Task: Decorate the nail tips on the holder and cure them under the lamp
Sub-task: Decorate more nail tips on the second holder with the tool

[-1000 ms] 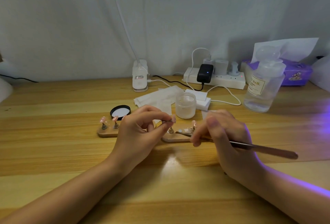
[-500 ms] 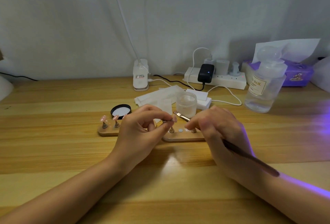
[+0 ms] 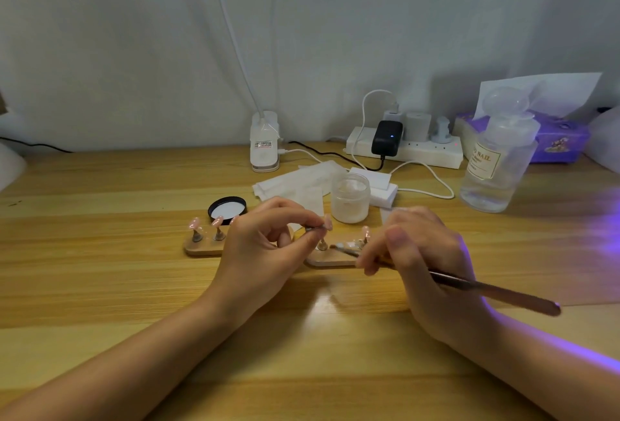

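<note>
Two wooden nail-tip holders lie on the table: the left holder with pink tips on small stands, and the right holder partly behind my hands. My left hand pinches a small stand with a pink nail tip, lifted above the right holder. My right hand grips a thin metal brush; its bristle end points left, low over the right holder near another pink tip. An open frosted jar stands just behind.
The jar's black lid lies behind the left holder. White wipes, a power strip with cables, a clear pump bottle and a purple tissue box line the back. Violet light falls from the right edge.
My right hand swung the brush: its tip rose toward the jar half a second ago and has come back down over the right holder. My left hand held still with the tip.
</note>
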`<state>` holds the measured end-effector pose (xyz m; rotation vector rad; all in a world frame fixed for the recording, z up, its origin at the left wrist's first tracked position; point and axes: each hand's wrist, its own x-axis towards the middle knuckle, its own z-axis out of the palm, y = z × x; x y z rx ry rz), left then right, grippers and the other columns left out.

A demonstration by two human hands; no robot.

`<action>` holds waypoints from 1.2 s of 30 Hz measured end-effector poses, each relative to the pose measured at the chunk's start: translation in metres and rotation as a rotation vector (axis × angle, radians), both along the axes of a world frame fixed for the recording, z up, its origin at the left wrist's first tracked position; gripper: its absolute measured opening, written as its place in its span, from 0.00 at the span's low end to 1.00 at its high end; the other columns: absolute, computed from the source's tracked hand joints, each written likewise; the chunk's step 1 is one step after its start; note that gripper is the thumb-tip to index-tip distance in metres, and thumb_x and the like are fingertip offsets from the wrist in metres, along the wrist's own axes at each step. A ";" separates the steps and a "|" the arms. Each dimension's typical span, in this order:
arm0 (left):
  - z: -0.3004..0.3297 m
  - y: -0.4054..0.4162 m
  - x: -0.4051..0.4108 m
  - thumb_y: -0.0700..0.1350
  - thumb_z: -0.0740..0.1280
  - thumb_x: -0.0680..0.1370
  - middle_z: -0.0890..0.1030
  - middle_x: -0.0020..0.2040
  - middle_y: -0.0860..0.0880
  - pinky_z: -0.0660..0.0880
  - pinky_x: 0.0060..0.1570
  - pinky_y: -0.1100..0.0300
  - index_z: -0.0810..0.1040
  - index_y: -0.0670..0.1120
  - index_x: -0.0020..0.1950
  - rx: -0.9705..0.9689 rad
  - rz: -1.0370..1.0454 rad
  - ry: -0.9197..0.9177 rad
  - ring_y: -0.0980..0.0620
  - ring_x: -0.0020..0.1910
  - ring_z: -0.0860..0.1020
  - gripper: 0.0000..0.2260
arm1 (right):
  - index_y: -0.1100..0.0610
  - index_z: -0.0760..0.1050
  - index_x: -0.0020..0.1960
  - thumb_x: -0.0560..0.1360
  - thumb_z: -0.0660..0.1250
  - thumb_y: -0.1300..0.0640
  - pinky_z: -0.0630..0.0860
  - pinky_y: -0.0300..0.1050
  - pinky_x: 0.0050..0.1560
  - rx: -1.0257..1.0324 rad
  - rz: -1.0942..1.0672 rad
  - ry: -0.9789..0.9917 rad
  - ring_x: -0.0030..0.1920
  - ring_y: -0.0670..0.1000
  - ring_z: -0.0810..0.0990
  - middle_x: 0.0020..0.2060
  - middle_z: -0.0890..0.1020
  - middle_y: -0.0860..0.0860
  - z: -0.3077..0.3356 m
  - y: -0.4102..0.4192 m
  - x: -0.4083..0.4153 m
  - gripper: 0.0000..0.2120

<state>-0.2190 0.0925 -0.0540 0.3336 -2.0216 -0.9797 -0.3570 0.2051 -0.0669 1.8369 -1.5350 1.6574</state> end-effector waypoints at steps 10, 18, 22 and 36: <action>0.000 0.000 0.000 0.43 0.71 0.68 0.80 0.40 0.52 0.64 0.26 0.68 0.83 0.47 0.42 0.016 -0.005 -0.004 0.55 0.25 0.66 0.05 | 0.54 0.78 0.33 0.80 0.49 0.48 0.68 0.47 0.44 -0.011 0.008 -0.060 0.34 0.40 0.74 0.28 0.78 0.45 0.002 -0.001 0.000 0.26; 0.000 0.000 0.000 0.45 0.71 0.68 0.80 0.40 0.53 0.64 0.26 0.69 0.83 0.49 0.42 0.024 -0.010 0.003 0.55 0.25 0.66 0.04 | 0.49 0.75 0.33 0.77 0.51 0.54 0.68 0.43 0.46 0.071 0.038 -0.112 0.37 0.38 0.75 0.29 0.78 0.44 0.004 0.001 0.001 0.18; 0.000 0.000 0.000 0.43 0.71 0.68 0.80 0.38 0.52 0.64 0.26 0.70 0.83 0.46 0.42 0.024 -0.002 -0.004 0.57 0.25 0.66 0.05 | 0.47 0.74 0.37 0.77 0.50 0.54 0.70 0.46 0.44 0.041 0.030 -0.132 0.38 0.39 0.75 0.31 0.77 0.40 0.005 0.000 0.000 0.16; 0.000 0.000 0.000 0.46 0.70 0.67 0.81 0.38 0.51 0.65 0.26 0.67 0.83 0.47 0.43 0.026 0.002 -0.011 0.52 0.27 0.67 0.07 | 0.49 0.76 0.40 0.79 0.50 0.43 0.70 0.41 0.45 0.107 0.036 -0.111 0.40 0.40 0.77 0.36 0.78 0.39 0.004 -0.002 0.000 0.20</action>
